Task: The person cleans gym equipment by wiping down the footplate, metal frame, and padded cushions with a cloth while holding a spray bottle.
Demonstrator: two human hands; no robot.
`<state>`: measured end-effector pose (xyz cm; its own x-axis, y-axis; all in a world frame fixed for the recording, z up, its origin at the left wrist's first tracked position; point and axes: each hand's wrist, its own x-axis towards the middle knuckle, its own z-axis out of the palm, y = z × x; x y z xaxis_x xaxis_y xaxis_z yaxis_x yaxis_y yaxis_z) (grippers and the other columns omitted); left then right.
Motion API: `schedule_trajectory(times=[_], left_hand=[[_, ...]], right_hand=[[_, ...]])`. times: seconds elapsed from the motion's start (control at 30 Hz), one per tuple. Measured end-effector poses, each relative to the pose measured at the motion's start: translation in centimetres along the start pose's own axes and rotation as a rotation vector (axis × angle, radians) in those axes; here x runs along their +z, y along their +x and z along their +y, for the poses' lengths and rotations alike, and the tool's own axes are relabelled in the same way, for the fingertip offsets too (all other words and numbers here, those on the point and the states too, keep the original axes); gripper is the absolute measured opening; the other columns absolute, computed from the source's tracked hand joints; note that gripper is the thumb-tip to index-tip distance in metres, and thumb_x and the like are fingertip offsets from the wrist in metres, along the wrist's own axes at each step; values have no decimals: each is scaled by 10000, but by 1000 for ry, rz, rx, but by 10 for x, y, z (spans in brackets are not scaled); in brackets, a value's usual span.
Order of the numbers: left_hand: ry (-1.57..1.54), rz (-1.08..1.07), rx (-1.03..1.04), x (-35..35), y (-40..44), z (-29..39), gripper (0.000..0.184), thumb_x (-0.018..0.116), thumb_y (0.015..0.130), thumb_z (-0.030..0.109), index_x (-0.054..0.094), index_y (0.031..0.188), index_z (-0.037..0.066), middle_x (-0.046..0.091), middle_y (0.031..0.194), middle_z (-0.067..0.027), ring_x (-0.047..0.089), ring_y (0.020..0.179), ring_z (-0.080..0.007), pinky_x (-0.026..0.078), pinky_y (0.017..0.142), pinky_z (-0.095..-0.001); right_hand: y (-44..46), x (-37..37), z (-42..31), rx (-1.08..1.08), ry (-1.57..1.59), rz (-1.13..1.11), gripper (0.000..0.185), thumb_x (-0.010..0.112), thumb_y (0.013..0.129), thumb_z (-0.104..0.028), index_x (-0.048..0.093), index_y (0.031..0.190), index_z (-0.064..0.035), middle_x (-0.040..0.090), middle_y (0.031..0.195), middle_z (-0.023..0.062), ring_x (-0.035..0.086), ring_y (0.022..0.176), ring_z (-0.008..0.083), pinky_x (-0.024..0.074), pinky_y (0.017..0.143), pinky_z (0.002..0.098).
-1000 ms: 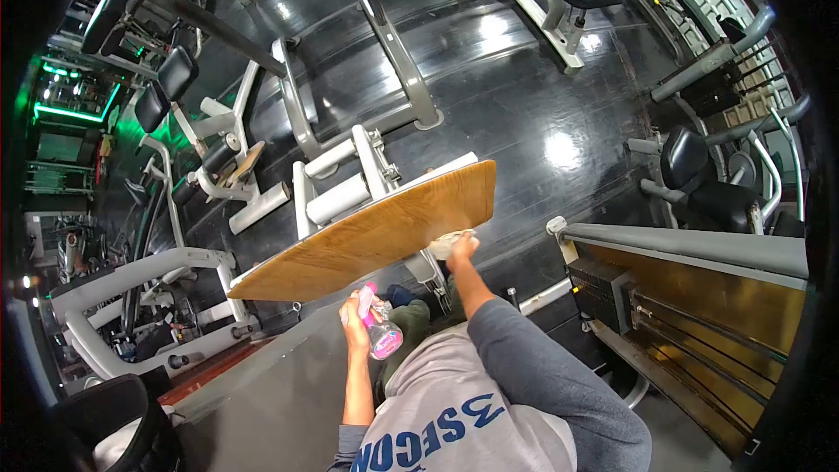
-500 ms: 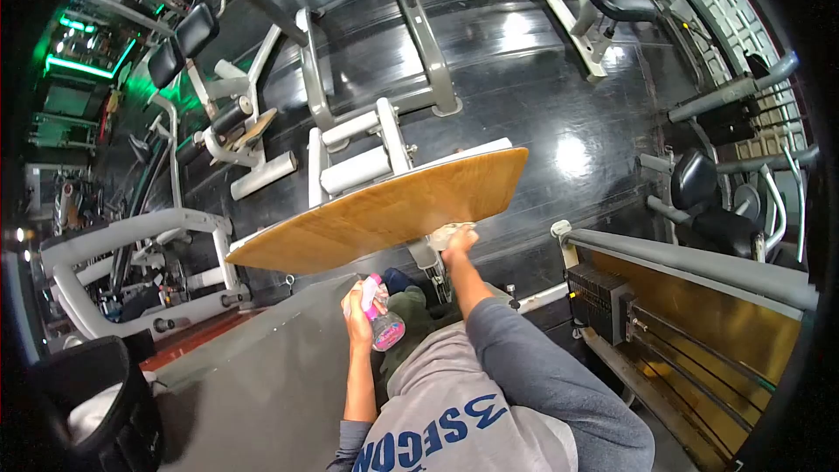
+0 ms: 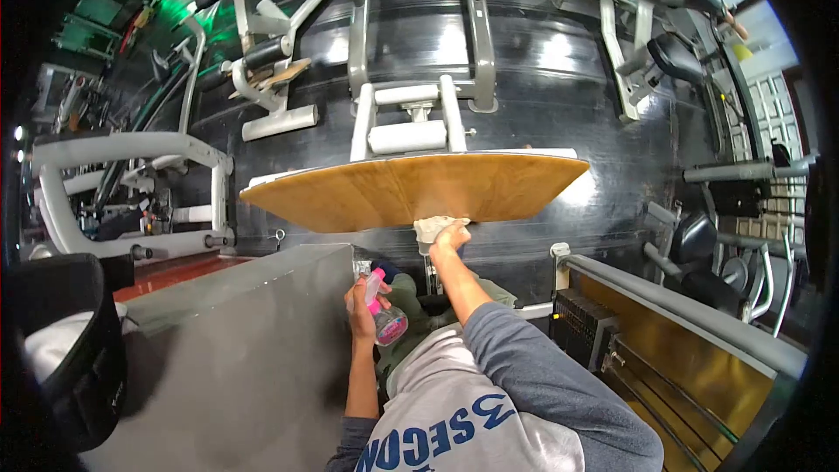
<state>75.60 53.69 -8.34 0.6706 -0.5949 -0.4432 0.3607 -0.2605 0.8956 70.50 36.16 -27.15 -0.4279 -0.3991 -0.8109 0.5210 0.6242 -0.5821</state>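
My left hand is wrapped around a clear spray bottle with a pink top and a pink label, held low in front of my body. Bunched in my right hand is a pale cloth, at the near edge of a wooden board. The board is wide, with slanted ends, and is attached to a white-framed gym machine. The cloth lies near the middle of that edge; its underside is hidden.
A grey block stands at my left, with a black bin-like holder containing something white. To my right runs a machine with a grey rail and dark weight stack. Other gym machines stand on the black floor.
My view has turned, so the board now appears more level. My right hand and the cloth have shifted left along the board's near edge. The bottle stays in my left hand.
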Motion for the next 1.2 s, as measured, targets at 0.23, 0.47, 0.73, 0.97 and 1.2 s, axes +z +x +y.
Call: schedule_trajectory(times=[0.23, 0.47, 0.73, 0.97, 1.2], left_hand=[[-68, 149, -1, -32, -10, -5, 516, 374, 973, 421, 619, 910, -29, 637, 771, -115, 557, 532, -161, 459, 523, -294], [-156, 236, 16, -81, -19, -7, 486, 384, 970, 401, 614, 928, -24, 638, 774, -107, 542, 516, -157, 447, 519, -295], [-123, 386, -66, -120, -42, 1, 525, 417, 942, 475, 613, 927, -11, 623, 768, -89, 538, 545, -143, 439, 536, -292], [-134, 308, -102, -153, -36, -9, 527, 402, 949, 469, 615, 929, -13, 626, 761, -94, 545, 532, -148, 443, 512, -280], [-18, 260, -122, -163, -12, 18, 492, 385, 964, 425, 608, 950, -13, 638, 789, -95, 548, 550, -147, 442, 532, -276]], right_hand=[[-21, 34, 183, 199, -324, -234, 401, 542, 910, -332, 507, 1199, -56, 618, 1125, 114, 639, 935, 303, 536, 784, 531], [-87, 21, 60, -7, -16, -272, 225, 454, 965, -200, 515, 960, 17, 631, 787, 146, 658, 724, 296, 578, 655, 442], [-92, 51, 196, 147, -320, -171, 372, 443, 983, -317, 397, 1189, -10, 551, 1164, 156, 580, 969, 267, 498, 819, 418], [-95, 54, 210, 207, -66, -191, 271, 526, 922, -206, 441, 1099, -20, 559, 1086, 122, 587, 862, 225, 533, 686, 428], [-95, 40, 201, -172, -316, -68, 343, 451, 952, -318, 403, 1155, -46, 539, 1114, 165, 598, 938, 275, 533, 779, 413]])
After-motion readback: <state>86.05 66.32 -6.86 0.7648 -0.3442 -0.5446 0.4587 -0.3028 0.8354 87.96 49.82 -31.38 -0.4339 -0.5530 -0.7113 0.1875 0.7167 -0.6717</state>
